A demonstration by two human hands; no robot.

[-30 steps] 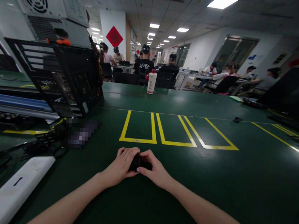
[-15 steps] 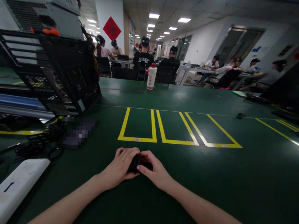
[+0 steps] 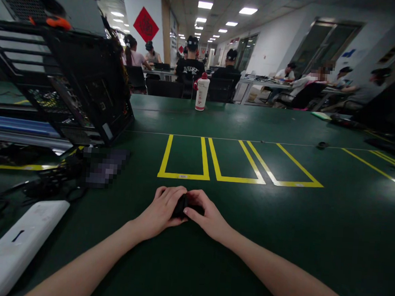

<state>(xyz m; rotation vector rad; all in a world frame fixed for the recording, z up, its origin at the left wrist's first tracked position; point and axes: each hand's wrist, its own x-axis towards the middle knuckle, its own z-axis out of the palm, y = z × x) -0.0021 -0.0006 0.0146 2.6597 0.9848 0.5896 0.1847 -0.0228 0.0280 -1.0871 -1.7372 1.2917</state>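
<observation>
Head camera view showed the left forearm (image 3: 91, 258) and right forearm (image 3: 286, 276) reaching in from the bottom corners and converging over the table (image 3: 243, 268). The left hand (image 3: 162, 211) arched palm-down, its fingers curled over a small black object (image 3: 180, 206). Opposite, the right hand (image 3: 211, 216) was narrowly closed, thumb and bent fingers on the object's right side. Both hands held the piece between them, close to the near side of the yellow tape outlines (image 3: 184, 176); fingers hid much of its shape.

The tabletop was smooth, dark green and faintly glossy. At left lay a long white casing (image 3: 18, 243) with rounded corners and a slot, near tangled black cables (image 3: 49, 180). Behind those stood an open-framed black computer case (image 3: 71, 67). Beyond the tape, a white bottle (image 3: 201, 94) with a red top stood upright.
</observation>
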